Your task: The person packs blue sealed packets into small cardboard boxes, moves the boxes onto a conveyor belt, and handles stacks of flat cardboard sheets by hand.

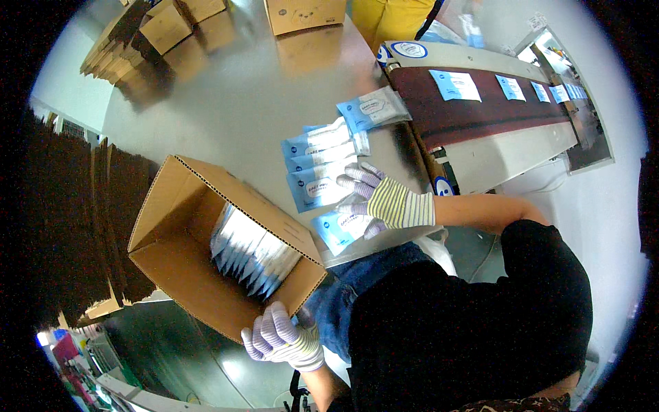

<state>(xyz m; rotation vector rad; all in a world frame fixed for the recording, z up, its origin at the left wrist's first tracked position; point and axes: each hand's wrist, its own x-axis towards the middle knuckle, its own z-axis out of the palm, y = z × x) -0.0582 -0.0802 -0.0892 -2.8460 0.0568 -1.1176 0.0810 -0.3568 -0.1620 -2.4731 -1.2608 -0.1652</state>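
My left hand, in a striped knit glove, has its fingers curled over the near rim of an open cardboard box. The box tilts at the table's edge, and a row of blue-and-white packets stands inside it. My right hand, also gloved, reaches over the table with its fingers spread. Its fingertips lie at the edge of a group of flat blue-and-white packets. Below that hand lies a single packet, partly covered by the fingers. Another packet rests at the far end of the group.
A conveyor belt on the right carries several spaced packets. Beyond the metal table is a person in yellow trousers. A closed carton and an open box sit at the back. Stacked cardboard lines the left.
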